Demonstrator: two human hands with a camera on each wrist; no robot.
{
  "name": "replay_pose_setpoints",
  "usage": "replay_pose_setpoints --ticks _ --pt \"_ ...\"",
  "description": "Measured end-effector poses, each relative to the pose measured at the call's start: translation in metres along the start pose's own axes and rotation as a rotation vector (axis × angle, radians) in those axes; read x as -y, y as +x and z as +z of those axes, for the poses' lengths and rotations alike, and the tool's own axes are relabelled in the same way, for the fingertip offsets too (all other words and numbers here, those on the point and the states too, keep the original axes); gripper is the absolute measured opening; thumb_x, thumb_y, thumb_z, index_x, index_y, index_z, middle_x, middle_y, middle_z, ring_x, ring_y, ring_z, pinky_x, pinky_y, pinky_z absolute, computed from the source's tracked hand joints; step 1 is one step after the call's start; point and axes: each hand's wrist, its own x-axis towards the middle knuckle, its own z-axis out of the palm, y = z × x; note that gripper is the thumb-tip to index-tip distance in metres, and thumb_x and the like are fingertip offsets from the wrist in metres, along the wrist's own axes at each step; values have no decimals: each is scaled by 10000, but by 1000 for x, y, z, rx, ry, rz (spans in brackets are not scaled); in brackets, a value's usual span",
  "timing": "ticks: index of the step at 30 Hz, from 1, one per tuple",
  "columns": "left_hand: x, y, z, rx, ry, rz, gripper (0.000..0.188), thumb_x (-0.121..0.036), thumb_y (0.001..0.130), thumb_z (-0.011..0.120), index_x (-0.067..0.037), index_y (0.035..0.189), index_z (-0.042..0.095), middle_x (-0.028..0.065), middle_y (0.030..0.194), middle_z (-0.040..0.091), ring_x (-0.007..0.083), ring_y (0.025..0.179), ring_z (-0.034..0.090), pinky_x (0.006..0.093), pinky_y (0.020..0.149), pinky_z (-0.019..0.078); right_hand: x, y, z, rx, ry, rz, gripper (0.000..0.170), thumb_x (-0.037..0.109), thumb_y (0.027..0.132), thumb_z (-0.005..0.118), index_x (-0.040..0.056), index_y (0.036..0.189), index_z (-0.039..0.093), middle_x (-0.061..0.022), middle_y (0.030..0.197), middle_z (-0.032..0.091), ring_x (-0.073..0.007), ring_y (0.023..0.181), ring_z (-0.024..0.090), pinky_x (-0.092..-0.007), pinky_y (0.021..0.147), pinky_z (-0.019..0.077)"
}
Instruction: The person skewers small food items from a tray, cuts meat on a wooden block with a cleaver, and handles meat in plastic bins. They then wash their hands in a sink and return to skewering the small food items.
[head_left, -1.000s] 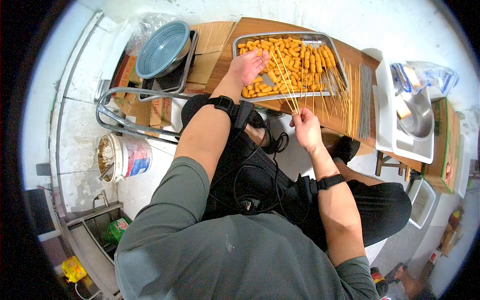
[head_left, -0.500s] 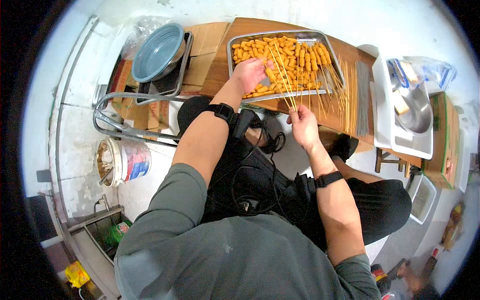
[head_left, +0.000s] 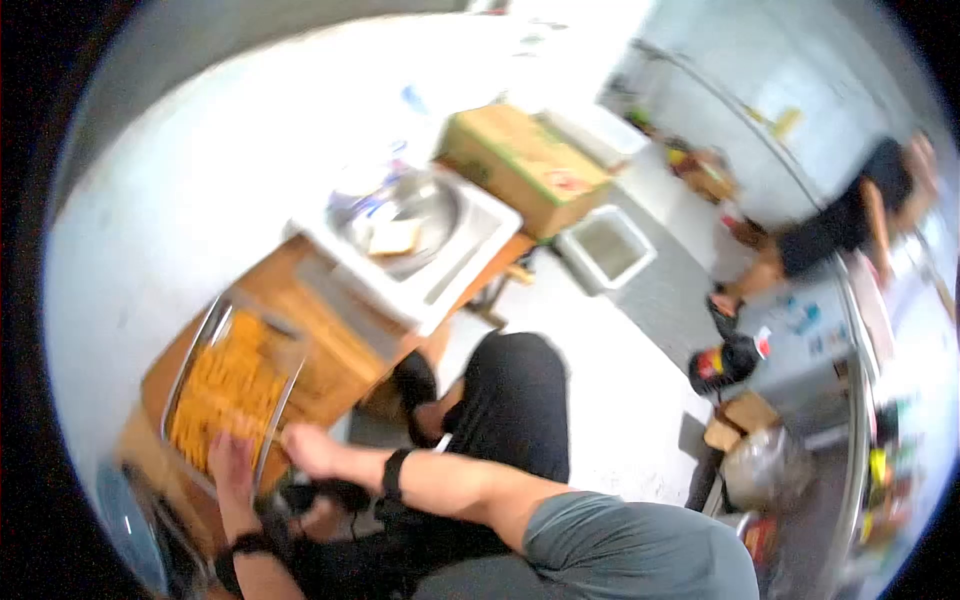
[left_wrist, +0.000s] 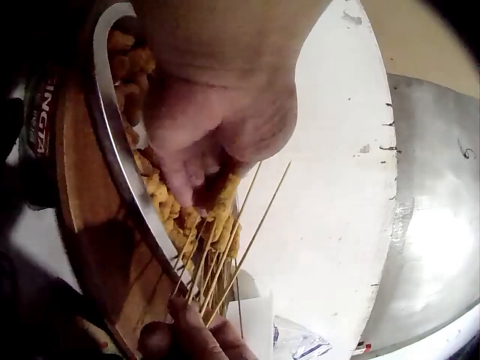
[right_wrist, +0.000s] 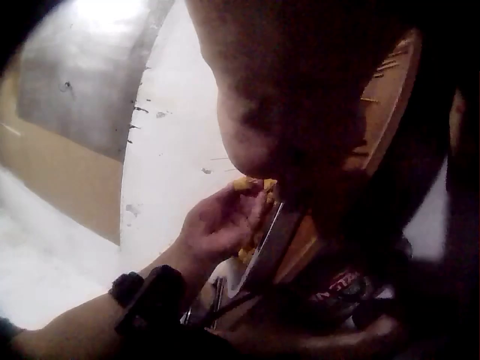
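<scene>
My left hand (left_wrist: 217, 124) pinches a short orange-yellow food piece (left_wrist: 227, 187) at the end of a bamboo skewer, as the left wrist view shows. Below it, my right hand (left_wrist: 191, 334) grips several thin skewers (left_wrist: 251, 221) near their lower ends, and they fan upward. Both hands are at the near side of a metal tray (left_wrist: 120, 146) full of such pieces. In the blurred head view, the left hand (head_left: 231, 462) overlaps the tray and the right hand (head_left: 312, 450) is just beside its rim. The right hand's fingers are mostly dark in its own wrist view.
The wooden table (left_wrist: 86, 187) carries the tray. Beyond it stand a white tub (head_left: 480, 265) holding a metal bowl (head_left: 440, 205), then a cardboard box (head_left: 525, 165). A white bin (head_left: 605, 250) sits on the floor. Another person (head_left: 850, 220) is at the far right.
The head view has swung to the right and blurred, so tray and hands now appear at lower left and another person shows. The right hand still grips the skewers.
</scene>
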Motion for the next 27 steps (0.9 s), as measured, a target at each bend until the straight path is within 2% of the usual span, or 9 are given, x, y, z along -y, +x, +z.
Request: replay_pose_setpoints --ticks 2,8,13,14,15,17,23,25,27 --pt "24 41 -73 -42 133 -129 377 -272 961 536 -44 1255 476 106 1160 583 217 1017 589 388 897 461 35 -1 -32 -53 45 224 161 128 799 585 -25 852 591 -259 799 616 -426 801 612 -480 700 502" --pt "-31 28 -19 -187 547 6 417 -284 968 517 -33 1289 432 103 1084 596 222 1000 620 338 841 508 55 50 -69 -124 -256 80 152 78 745 613 -12 868 611 -229 810 637 -381 788 633 -459 673 516" --pt "-49 -32 26 -98 298 161 75 -143 873 582 -143 810 541 -28 749 496 92 683 500 244 645 424 -7 39 -98 -255 -435 -189 133 128 786 551 40 812 647 -162 828 637 -316 738 616 -415 619 508" --pt "-59 -31 13 -43 361 28 112 -134 867 595 -143 772 538 -36 730 483 88 654 470 239 642 414 40 16 -146 40 -581 156 144 136 789 560 36 854 641 -158 805 639 -312 751 619 -413 656 504" --pt "-36 -4 -54 137 253 75 339 -291 897 641 -63 1129 542 92 1046 573 209 927 604 340 832 500 3 11 -147 -145 -459 177 171 161 818 564 18 856 648 -170 781 657 -324 749 635 -415 687 510" --pt "-54 -45 3 -285 307 36 466 -326 891 652 -45 1232 505 123 1162 561 218 1001 596 356 847 496 -5 -4 -170 -364 -252 370 239 197 876 538 20 951 680 -224 925 664 -375 885 645 -457 803 507" --pt "-56 -51 -3 -301 277 19 619 -386 916 599 2 1354 396 136 1225 540 245 1118 540 378 929 447 -26 4 -184 -337 -333 455 308 204 856 530 2 1044 666 -262 1021 639 -391 996 609 -427 886 475" --pt "-53 -50 -4 -336 201 59 386 -280 916 615 -32 1197 524 52 993 620 150 836 613 274 738 475 -38 9 -181 -314 -369 471 304 188 844 524 5 1039 669 -252 1008 648 -377 1015 607 -413 889 480" --pt "-53 -47 -10 -234 268 -1 589 -358 922 592 10 1345 410 131 1209 544 237 1107 544 368 921 436 -53 20 -181 -299 -356 480 286 158 818 523 3 1003 676 -253 976 654 -377 988 620 -417 873 493"
